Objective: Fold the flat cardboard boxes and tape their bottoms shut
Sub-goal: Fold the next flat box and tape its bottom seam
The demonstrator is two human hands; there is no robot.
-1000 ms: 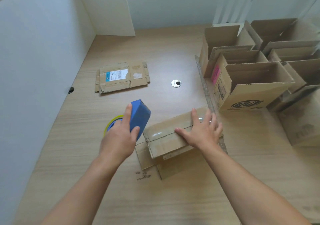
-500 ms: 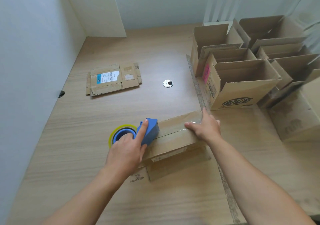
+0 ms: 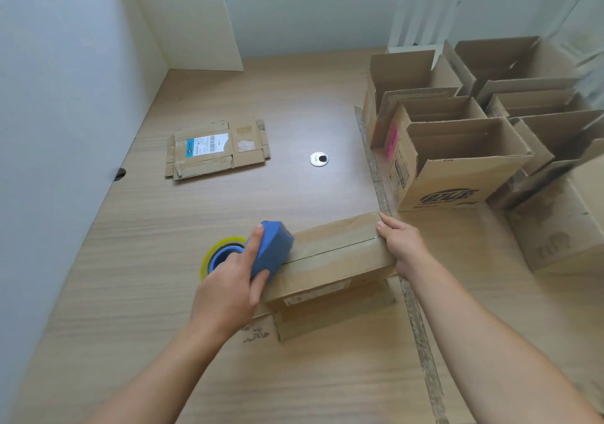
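Note:
A small cardboard box (image 3: 330, 256) stands bottom-up on the wooden table (image 3: 294, 374), its two bottom flaps meeting in a seam along the middle. My left hand (image 3: 228, 286) grips a blue tape dispenser (image 3: 271, 250) with a yellow-edged roll, pressed on the box's left end. My right hand (image 3: 403, 247) holds the box's right end, fingers curled over the edge. A flat, unfolded box (image 3: 217, 149) with a white label lies farther back on the left.
Several folded, open-topped boxes (image 3: 457, 162) crowd the right side of the table. A round metal cable grommet (image 3: 318, 159) sits mid-table. White walls close off the left and the back.
My left hand brought the dispenser down from mid-air onto the box's left end. My right hand slid from the box's top to its right edge.

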